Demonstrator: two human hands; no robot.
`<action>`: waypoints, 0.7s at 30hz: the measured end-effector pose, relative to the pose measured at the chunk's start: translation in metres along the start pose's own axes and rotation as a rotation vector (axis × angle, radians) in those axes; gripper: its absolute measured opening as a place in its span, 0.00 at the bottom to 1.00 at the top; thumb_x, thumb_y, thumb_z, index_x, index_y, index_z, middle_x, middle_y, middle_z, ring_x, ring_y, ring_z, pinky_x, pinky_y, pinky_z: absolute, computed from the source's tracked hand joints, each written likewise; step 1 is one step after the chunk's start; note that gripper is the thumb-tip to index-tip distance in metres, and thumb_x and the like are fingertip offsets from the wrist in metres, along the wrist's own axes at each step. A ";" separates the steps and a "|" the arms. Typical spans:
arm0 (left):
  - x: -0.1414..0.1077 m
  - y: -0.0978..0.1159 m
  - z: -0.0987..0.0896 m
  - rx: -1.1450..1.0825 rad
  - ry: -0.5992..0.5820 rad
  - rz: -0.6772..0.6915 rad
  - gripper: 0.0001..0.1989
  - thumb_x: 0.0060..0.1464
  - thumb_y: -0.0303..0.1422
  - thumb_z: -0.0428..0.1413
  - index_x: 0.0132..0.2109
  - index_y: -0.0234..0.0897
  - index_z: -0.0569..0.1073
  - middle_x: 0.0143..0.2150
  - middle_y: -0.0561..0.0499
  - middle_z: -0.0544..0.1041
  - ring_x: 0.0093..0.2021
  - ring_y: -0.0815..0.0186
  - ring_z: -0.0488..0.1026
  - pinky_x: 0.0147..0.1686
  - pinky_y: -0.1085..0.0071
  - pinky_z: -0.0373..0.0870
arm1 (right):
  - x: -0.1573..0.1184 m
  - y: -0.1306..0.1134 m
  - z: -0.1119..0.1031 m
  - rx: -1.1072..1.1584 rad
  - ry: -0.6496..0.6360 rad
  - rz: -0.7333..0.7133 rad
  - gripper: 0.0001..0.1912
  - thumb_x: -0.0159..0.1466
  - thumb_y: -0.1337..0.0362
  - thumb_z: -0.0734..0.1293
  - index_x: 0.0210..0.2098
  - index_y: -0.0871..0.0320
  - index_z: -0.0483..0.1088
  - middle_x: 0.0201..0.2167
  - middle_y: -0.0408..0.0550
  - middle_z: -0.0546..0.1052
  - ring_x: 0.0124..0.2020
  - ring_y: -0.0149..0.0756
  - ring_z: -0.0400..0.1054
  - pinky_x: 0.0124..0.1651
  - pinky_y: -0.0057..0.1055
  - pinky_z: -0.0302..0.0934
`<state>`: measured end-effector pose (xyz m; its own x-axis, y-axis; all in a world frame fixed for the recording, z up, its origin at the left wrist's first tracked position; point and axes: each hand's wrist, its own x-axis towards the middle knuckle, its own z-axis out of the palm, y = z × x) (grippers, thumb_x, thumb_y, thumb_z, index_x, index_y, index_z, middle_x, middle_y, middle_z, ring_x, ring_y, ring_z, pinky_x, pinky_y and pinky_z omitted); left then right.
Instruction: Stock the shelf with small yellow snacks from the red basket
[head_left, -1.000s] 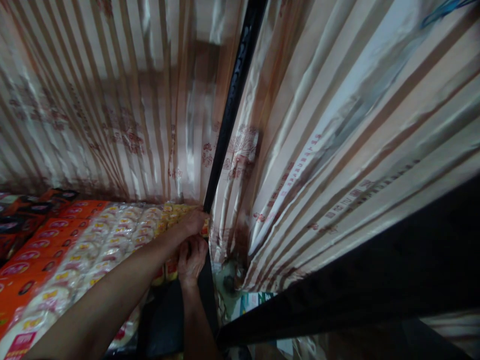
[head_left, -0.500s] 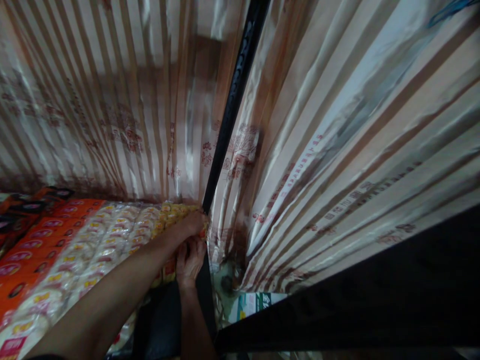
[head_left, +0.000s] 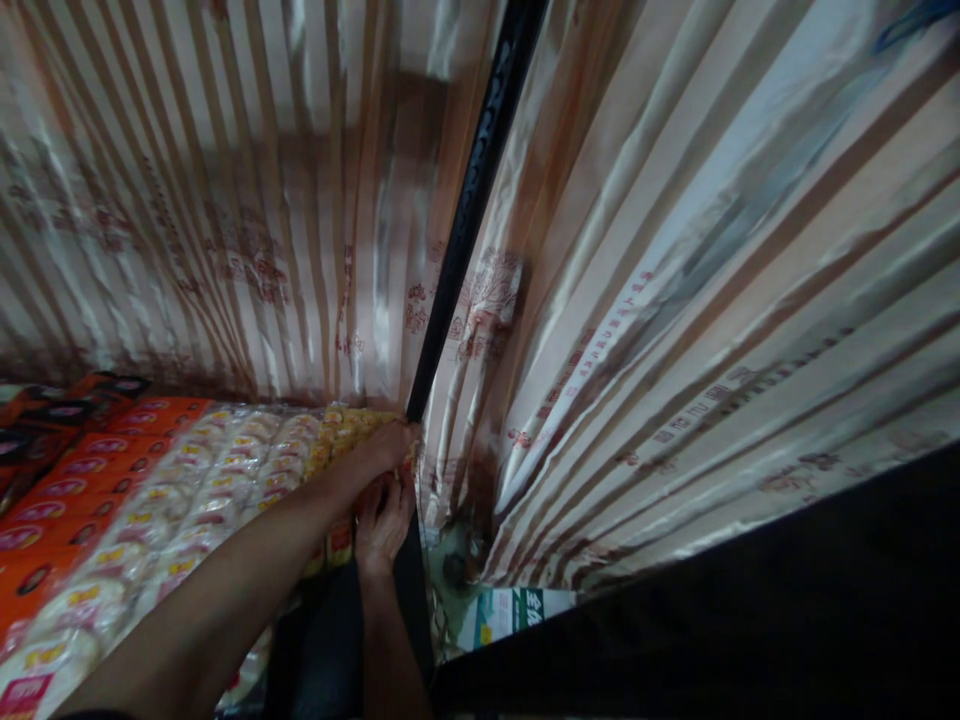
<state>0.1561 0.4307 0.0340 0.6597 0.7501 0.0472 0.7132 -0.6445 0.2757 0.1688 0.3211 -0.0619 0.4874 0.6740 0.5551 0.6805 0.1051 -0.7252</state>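
Rows of small yellow packets (head_left: 341,430) stand at the right end of a dark shelf (head_left: 319,640). My left hand (head_left: 396,440) reaches over them to the back corner, closed at the end packet, with most of its fingers hidden. Just below and in front of it, my right hand (head_left: 384,525) has its fingers curled round the front of the same packet. A bit of yellow and red wrapper shows between the hands. Left of the yellow packets lie rows of clear-wrapped, round white packs (head_left: 161,500), partly covered by my left forearm.
Orange packs (head_left: 67,480) and dark packs (head_left: 45,420) fill the shelf's left side. A black post (head_left: 472,190) rises behind my hands. Pleated printed sheeting (head_left: 262,200) hangs behind and to the right. Low on the right are a white-and-green package (head_left: 502,615) and a black beam (head_left: 712,600).
My right hand shifts very slightly, its fingers moving a little against the packet. My left hand stays in place. The view turns slightly.
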 end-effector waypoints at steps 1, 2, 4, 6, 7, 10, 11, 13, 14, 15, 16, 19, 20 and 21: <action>-0.001 -0.002 0.000 -0.009 0.004 -0.006 0.12 0.51 0.21 0.47 0.36 0.31 0.75 0.33 0.45 0.75 0.30 0.67 0.71 0.30 0.75 0.65 | 0.000 0.000 0.000 0.000 -0.002 -0.001 0.17 0.66 0.60 0.54 0.45 0.62 0.69 0.54 0.61 0.65 0.58 0.46 0.57 0.57 0.46 0.53; -0.001 -0.003 0.001 -0.019 0.005 -0.010 0.11 0.51 0.22 0.47 0.35 0.31 0.75 0.32 0.46 0.75 0.30 0.67 0.71 0.30 0.75 0.65 | 0.000 0.001 0.000 -0.002 0.000 -0.001 0.17 0.66 0.60 0.54 0.45 0.62 0.69 0.54 0.61 0.66 0.57 0.45 0.57 0.57 0.46 0.54; 0.001 -0.006 0.002 -0.039 0.005 -0.009 0.11 0.51 0.22 0.47 0.32 0.31 0.75 0.31 0.47 0.75 0.29 0.68 0.70 0.30 0.75 0.64 | -0.001 0.001 0.000 -0.004 0.007 -0.009 0.17 0.66 0.60 0.54 0.45 0.61 0.69 0.53 0.60 0.66 0.57 0.45 0.58 0.56 0.46 0.54; 0.002 -0.008 0.004 -0.059 0.009 -0.003 0.11 0.50 0.21 0.47 0.29 0.32 0.74 0.29 0.49 0.74 0.28 0.69 0.69 0.30 0.76 0.64 | 0.000 0.001 0.000 -0.001 0.012 -0.018 0.17 0.65 0.60 0.54 0.44 0.60 0.69 0.52 0.59 0.67 0.56 0.45 0.59 0.56 0.45 0.55; 0.002 -0.009 0.004 -0.068 0.013 0.001 0.11 0.49 0.21 0.47 0.28 0.32 0.74 0.28 0.49 0.73 0.28 0.69 0.69 0.30 0.76 0.64 | 0.000 0.001 0.000 0.006 0.010 -0.023 0.17 0.65 0.60 0.54 0.44 0.60 0.69 0.51 0.59 0.68 0.55 0.44 0.59 0.55 0.45 0.55; -0.001 -0.010 0.005 -0.090 0.040 0.007 0.10 0.48 0.21 0.48 0.28 0.33 0.74 0.29 0.50 0.73 0.30 0.68 0.69 0.32 0.75 0.64 | 0.001 0.001 0.000 0.025 -0.002 -0.031 0.17 0.65 0.61 0.54 0.43 0.61 0.69 0.49 0.58 0.70 0.53 0.43 0.61 0.55 0.44 0.55; -0.004 -0.009 0.004 -0.096 0.052 0.006 0.10 0.49 0.22 0.48 0.28 0.33 0.74 0.31 0.49 0.73 0.31 0.68 0.69 0.32 0.75 0.64 | 0.002 0.001 0.000 0.026 -0.003 -0.031 0.17 0.65 0.61 0.54 0.43 0.61 0.69 0.49 0.58 0.70 0.53 0.43 0.62 0.55 0.43 0.55; -0.009 -0.009 0.001 -0.109 0.083 0.002 0.09 0.49 0.22 0.49 0.29 0.34 0.74 0.34 0.48 0.73 0.34 0.67 0.69 0.35 0.74 0.65 | 0.001 0.002 0.001 0.019 0.006 -0.024 0.17 0.65 0.61 0.54 0.43 0.62 0.70 0.49 0.58 0.70 0.53 0.44 0.61 0.55 0.43 0.55; -0.012 -0.008 -0.001 -0.115 0.102 -0.004 0.08 0.49 0.23 0.50 0.30 0.34 0.74 0.35 0.47 0.73 0.35 0.66 0.70 0.36 0.73 0.65 | 0.001 0.002 0.001 0.015 0.013 -0.019 0.17 0.66 0.61 0.53 0.43 0.62 0.70 0.49 0.58 0.70 0.53 0.43 0.61 0.55 0.43 0.55; -0.015 -0.008 -0.004 -0.120 0.123 -0.013 0.08 0.50 0.23 0.50 0.31 0.34 0.74 0.37 0.47 0.73 0.36 0.66 0.70 0.37 0.72 0.65 | 0.001 0.003 0.002 0.014 0.020 -0.014 0.17 0.66 0.61 0.53 0.43 0.62 0.70 0.49 0.58 0.70 0.53 0.43 0.61 0.55 0.43 0.55; -0.018 -0.006 -0.008 -0.116 0.145 -0.024 0.08 0.51 0.24 0.49 0.32 0.34 0.73 0.38 0.46 0.73 0.37 0.65 0.70 0.38 0.71 0.65 | 0.001 0.003 0.002 0.016 0.025 -0.010 0.17 0.66 0.61 0.53 0.43 0.61 0.70 0.49 0.58 0.70 0.54 0.43 0.61 0.55 0.43 0.55; -0.035 0.005 -0.027 -0.207 0.276 -0.079 0.10 0.55 0.28 0.46 0.35 0.34 0.72 0.39 0.46 0.72 0.37 0.66 0.69 0.40 0.70 0.66 | 0.003 0.004 0.002 0.036 0.034 -0.020 0.18 0.66 0.61 0.53 0.42 0.61 0.70 0.49 0.58 0.70 0.53 0.43 0.61 0.55 0.44 0.55; -0.045 0.011 -0.036 -0.352 0.370 -0.099 0.09 0.54 0.29 0.47 0.34 0.34 0.71 0.36 0.48 0.72 0.36 0.67 0.69 0.39 0.71 0.66 | 0.003 0.004 0.002 0.042 0.037 -0.028 0.18 0.66 0.61 0.53 0.42 0.61 0.70 0.49 0.58 0.70 0.54 0.43 0.61 0.55 0.44 0.55; -0.059 0.019 -0.047 -0.551 0.442 -0.120 0.08 0.54 0.30 0.47 0.32 0.34 0.70 0.31 0.49 0.71 0.33 0.68 0.69 0.37 0.72 0.66 | 0.004 0.004 0.002 0.046 0.039 -0.037 0.18 0.66 0.61 0.53 0.41 0.61 0.70 0.48 0.58 0.70 0.54 0.43 0.61 0.55 0.45 0.55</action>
<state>0.1199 0.3812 0.0821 0.3433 0.8763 0.3381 0.4747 -0.4725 0.7426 0.1725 0.3253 -0.0635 0.4843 0.6400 0.5965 0.6730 0.1631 -0.7214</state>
